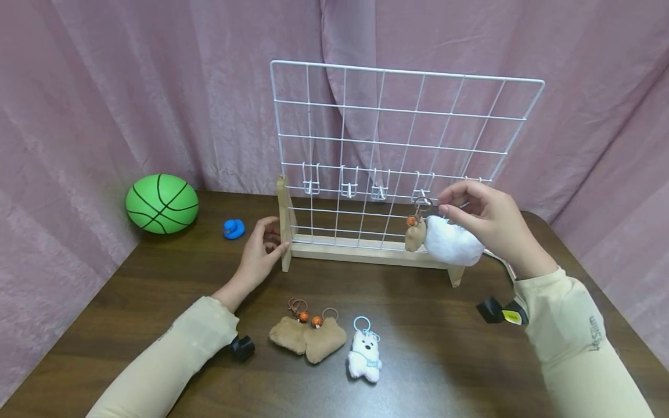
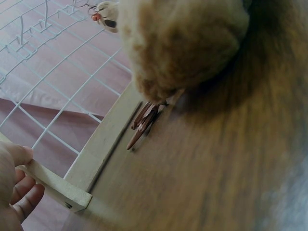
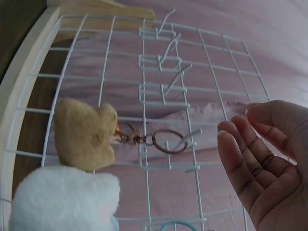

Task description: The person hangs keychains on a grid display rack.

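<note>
My left hand (image 1: 261,247) grips the wooden end post (image 1: 285,215) of a white wire display rack (image 1: 407,72), its thumb in front and fingers behind. Over at the rack's right end, my right hand (image 1: 486,217) is beside a hanging white plush keychain (image 1: 453,241). The right wrist view shows its fingers loosely bent, with nothing between them. Left of the white plush hangs a brown plush keychain (image 1: 415,235), its metal ring (image 3: 169,142) looped over a hook. Part of a light blue ring (image 3: 178,224) shows at the bottom of the right wrist view.
Several white hooks (image 1: 348,188) line the grid. Two brown plush keychains (image 1: 324,341) and a white bear keychain (image 1: 364,357) lie on the wooden table (image 1: 428,371). A blue rubber duck (image 1: 233,229) and a green ball (image 1: 162,204) sit at the left, before pink curtains (image 1: 209,87).
</note>
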Motion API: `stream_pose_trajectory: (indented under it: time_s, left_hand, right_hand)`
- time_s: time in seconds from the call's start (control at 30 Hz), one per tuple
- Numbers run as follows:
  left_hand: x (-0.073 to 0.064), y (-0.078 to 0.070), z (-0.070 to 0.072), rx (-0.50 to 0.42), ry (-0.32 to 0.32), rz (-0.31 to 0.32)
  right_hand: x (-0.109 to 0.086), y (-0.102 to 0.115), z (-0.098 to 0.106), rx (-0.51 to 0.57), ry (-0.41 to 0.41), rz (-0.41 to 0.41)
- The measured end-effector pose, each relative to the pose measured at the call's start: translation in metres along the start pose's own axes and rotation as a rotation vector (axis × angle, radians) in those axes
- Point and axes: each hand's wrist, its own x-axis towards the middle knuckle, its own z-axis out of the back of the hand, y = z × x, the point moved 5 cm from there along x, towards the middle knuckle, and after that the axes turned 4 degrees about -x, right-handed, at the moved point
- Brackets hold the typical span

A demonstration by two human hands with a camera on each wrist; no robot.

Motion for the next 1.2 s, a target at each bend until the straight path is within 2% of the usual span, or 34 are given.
stream_pose_trajectory:
  time_s: [0.2, 0.6, 1.03, 1.2]
  left_hand:
    - [0.001, 0.000, 0.000, -0.001, -0.001, 0.003]
    - [0.001, 0.000, -0.002, 0.000, -0.003, 0.009]
    - [0.001, 0.002, -0.001, -0.004, -0.008, 0.009]
    - [0.001, 0.002, -0.001, 0.000, -0.007, 0.003]
  right_hand:
    - [-0.011, 0.008, -0.008, 0.052, 0.014, 0.048]
    - [-0.027, 0.012, -0.026, 0.039, 0.059, 0.094]
    - [-0.044, 0.008, -0.063, 0.105, 0.208, 0.094]
    - [-0.050, 0.005, -0.074, 0.108, 0.239, 0.090]
